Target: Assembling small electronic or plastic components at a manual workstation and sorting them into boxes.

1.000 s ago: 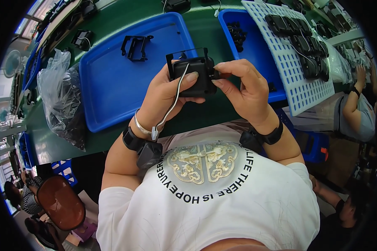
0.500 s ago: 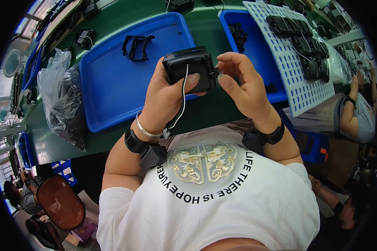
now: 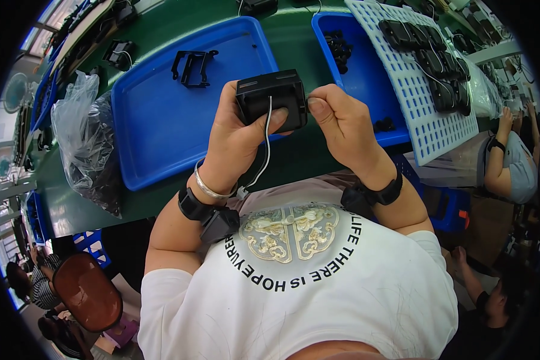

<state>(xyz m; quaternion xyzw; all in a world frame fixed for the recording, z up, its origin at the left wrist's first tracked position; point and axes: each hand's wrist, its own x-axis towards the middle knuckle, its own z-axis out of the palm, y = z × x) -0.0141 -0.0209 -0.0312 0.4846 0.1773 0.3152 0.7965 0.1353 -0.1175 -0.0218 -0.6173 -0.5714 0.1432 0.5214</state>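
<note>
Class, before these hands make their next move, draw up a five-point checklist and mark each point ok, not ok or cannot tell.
1. Black device gripped by the left hand: ok, thumb across its near face.
2. Right hand at the device's right edge: ok, thumb and forefinger together there.
3. Small part between those fingertips: cannot tell, fingers hide it.
4. White cable plugged in: not ok, its connector hangs loose near the left wrist.
5. Black bracket inside the blue tray: ok.
</note>
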